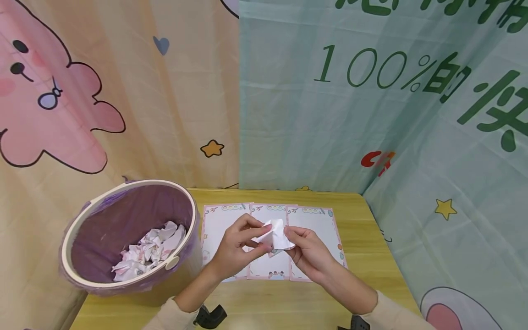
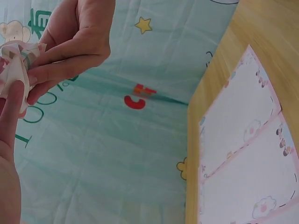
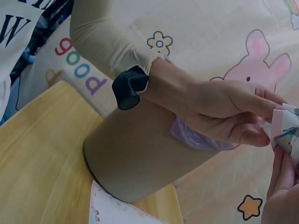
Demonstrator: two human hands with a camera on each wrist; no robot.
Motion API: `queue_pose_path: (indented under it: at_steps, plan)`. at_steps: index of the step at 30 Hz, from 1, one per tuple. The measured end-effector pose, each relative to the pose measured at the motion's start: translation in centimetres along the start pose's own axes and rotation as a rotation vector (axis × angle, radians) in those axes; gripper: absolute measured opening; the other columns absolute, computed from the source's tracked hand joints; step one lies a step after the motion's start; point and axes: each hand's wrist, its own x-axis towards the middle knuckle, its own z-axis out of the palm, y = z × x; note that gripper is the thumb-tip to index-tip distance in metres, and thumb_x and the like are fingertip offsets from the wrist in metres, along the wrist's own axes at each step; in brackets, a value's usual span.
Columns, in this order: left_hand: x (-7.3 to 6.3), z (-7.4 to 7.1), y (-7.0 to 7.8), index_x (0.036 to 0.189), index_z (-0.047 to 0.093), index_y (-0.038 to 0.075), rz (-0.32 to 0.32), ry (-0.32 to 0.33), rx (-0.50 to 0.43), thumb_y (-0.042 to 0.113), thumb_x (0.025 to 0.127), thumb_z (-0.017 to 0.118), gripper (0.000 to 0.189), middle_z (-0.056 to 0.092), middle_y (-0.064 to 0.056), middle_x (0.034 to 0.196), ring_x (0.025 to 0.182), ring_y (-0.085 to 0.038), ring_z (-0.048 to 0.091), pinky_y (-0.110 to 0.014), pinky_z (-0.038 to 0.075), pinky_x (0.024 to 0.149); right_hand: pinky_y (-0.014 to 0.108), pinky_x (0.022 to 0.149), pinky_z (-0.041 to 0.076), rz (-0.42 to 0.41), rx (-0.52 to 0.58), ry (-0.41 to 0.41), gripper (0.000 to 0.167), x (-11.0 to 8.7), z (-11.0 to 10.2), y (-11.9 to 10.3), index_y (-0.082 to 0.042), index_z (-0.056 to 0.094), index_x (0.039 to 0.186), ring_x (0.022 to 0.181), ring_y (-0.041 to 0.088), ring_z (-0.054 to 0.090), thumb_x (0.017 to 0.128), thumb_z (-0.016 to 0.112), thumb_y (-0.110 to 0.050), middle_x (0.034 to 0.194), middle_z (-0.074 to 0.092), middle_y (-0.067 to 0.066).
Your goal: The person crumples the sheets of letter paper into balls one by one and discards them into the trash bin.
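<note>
A crumpled sheet of white paper (image 1: 277, 234) is between my two hands, raised above the table. My left hand (image 1: 239, 247) pinches its left side with thumb and fingers. On the other side, my right hand (image 1: 312, 253) grips the paper's right edge. The left wrist view shows the bunched paper (image 2: 16, 70) with folds standing out. Coloured print shows on the paper (image 3: 287, 133) in the right wrist view. Beneath the hands lie three bordered sheets of paper (image 1: 315, 229) side by side, partly covered by the hands.
A bin (image 1: 189, 270) with a purple liner (image 1: 111, 224) stands at the table's left. Crumpled papers (image 1: 152, 250) lie inside it. The wooden table (image 1: 354, 220) meets printed curtains (image 1: 288, 137) at the back and right.
</note>
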Motion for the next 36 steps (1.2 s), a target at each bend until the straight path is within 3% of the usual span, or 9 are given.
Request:
queue_pose_path:
  at_steps: [2, 5, 9, 12, 19, 24, 27, 33, 36]
  plan:
    - [-0.1, 0.0, 0.2, 0.136, 0.064, -0.005, 0.025, -0.032, 0.028, 0.012, 0.099, 0.073, 0.042, 0.053, -0.017, 0.116, 0.097, -0.024, 0.065, -0.031, 0.063, 0.068, 0.027, 0.099, 0.051, 0.008, 0.017, 0.004, 0.024, 0.0, 0.1, -0.1, -0.003, 0.075, 0.115, 0.11, 0.017, 0.069, 0.109, 0.054, -0.011, 0.122, 0.07, 0.013]
    - [-0.1, 0.3, 0.4, 0.144, 0.058, -0.001, 0.046, -0.031, 0.073, 0.024, 0.095, 0.079, 0.059, 0.05, -0.017, 0.121, 0.1, -0.026, 0.061, -0.029, 0.062, 0.072, 0.027, 0.099, 0.051, 0.003, 0.04, 0.012, 0.025, -0.1, 0.3, 0.0, -0.004, 0.075, 0.116, 0.11, 0.016, 0.069, 0.11, 0.053, -0.013, 0.122, 0.07, 0.012]
    - [0.2, 0.9, 0.2, 0.139, 0.064, 0.0, 0.081, 0.064, 0.183, 0.011, 0.073, 0.096, 0.075, 0.054, -0.015, 0.113, 0.096, -0.025, 0.063, -0.023, 0.06, 0.07, 0.026, 0.097, 0.052, -0.023, 0.061, 0.062, 0.027, 0.1, 1.0, 0.4, -0.005, 0.076, 0.114, 0.108, 0.017, 0.069, 0.111, 0.051, -0.014, 0.12, 0.07, 0.012]
    - [0.2, 0.8, -0.1, 0.131, 0.069, -0.003, 0.127, 0.138, 0.205, -0.008, 0.067, 0.093, 0.069, 0.058, -0.015, 0.106, 0.09, -0.026, 0.068, -0.022, 0.06, 0.069, 0.028, 0.1, 0.049, -0.041, 0.089, 0.095, 0.026, 0.4, 1.8, 1.1, -0.001, 0.073, 0.119, 0.113, 0.019, 0.068, 0.11, 0.052, -0.013, 0.125, 0.067, 0.014]
    - [0.1, 0.2, -1.0, 0.119, 0.072, -0.011, 0.243, 0.162, 0.205, 0.008, 0.096, 0.075, 0.03, 0.065, -0.015, 0.099, 0.077, -0.022, 0.066, -0.018, 0.057, 0.063, 0.033, 0.103, 0.048, -0.062, 0.045, 0.151, 0.03, 1.0, 2.7, 1.8, 0.009, 0.067, 0.127, 0.115, 0.023, 0.068, 0.109, 0.056, -0.012, 0.128, 0.066, 0.018]
    - [0.3, -0.4, -1.6, 0.11, 0.073, -0.015, 0.198, 0.128, 0.125, -0.014, 0.081, 0.08, 0.03, 0.068, -0.016, 0.096, 0.074, -0.022, 0.066, -0.018, 0.055, 0.059, 0.033, 0.09, 0.059, -0.137, -0.275, 0.192, 0.029, 1.1, 2.0, 1.0, 0.011, 0.069, 0.121, 0.095, 0.019, 0.073, 0.104, 0.065, -0.011, 0.11, 0.073, 0.015]
    - [0.4, -0.8, -1.5, 0.109, 0.073, -0.015, 0.122, 0.124, 0.03, -0.024, 0.072, 0.079, 0.039, 0.068, -0.018, 0.097, 0.075, -0.022, 0.068, -0.023, 0.059, 0.061, 0.032, 0.08, 0.062, -0.308, -0.56, 0.158, 0.032, 0.9, 1.4, 0.5, 0.008, 0.069, 0.126, 0.092, 0.019, 0.073, 0.099, 0.072, -0.008, 0.109, 0.074, 0.015]
    - [0.3, -1.4, -0.8, 0.112, 0.07, -0.018, -0.078, 0.076, -0.27, -0.016, 0.087, 0.073, 0.025, 0.061, -0.022, 0.094, 0.078, -0.023, 0.072, -0.041, 0.063, 0.063, 0.036, 0.087, 0.06, -0.797, -1.027, -0.163, 0.047, 0.7, -0.2, -0.9, 0.004, 0.067, 0.133, 0.119, 0.03, 0.064, 0.088, 0.082, -0.002, 0.133, 0.065, 0.019]
    - [0.2, -1.8, -0.6, 0.108, 0.072, -0.017, -0.173, 0.041, -0.357, -0.012, 0.089, 0.074, 0.02, 0.061, -0.017, 0.092, 0.077, -0.02, 0.073, -0.044, 0.063, 0.062, 0.032, 0.091, 0.058, -0.916, -1.207, -0.289, 0.051, 0.7, -0.4, -2.2, -0.001, 0.069, 0.132, 0.124, 0.029, 0.062, 0.088, 0.086, -0.019, 0.137, 0.064, 0.013]
